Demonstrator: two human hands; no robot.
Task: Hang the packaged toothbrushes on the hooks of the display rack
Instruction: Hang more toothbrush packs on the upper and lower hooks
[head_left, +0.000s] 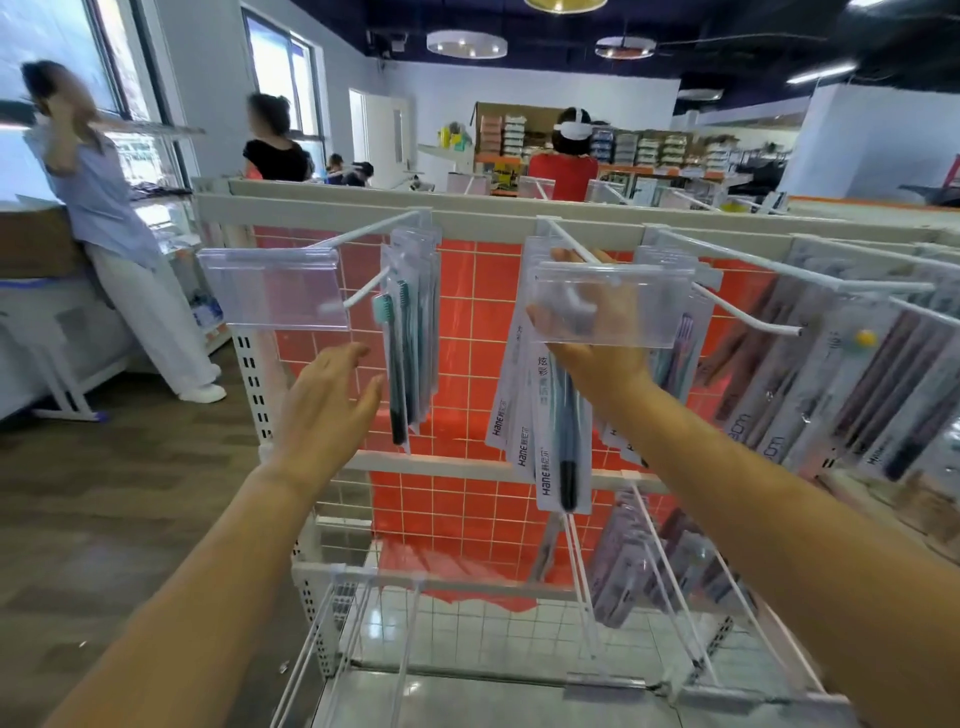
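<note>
On the display rack (483, 218) with its red grid back panel, several packaged toothbrushes (410, 338) hang from the left hook (363, 291). My left hand (327, 400) is open with spread fingers, just left of those packs and holding nothing. My right hand (597, 358) is raised behind a clear label holder (608, 306) at the middle hook (571, 241). It grips the top of a fanned bunch of packaged toothbrushes (563, 457), which hang down below it. The label holder blurs how the pack holes meet the hook.
More hooks to the right carry several hanging packs (831, 364). A lower row of long white hooks (649, 571) sticks out toward me, some with packs. A clear label holder (270, 291) fronts the left hook. A person (104, 208) stands at the left by a counter.
</note>
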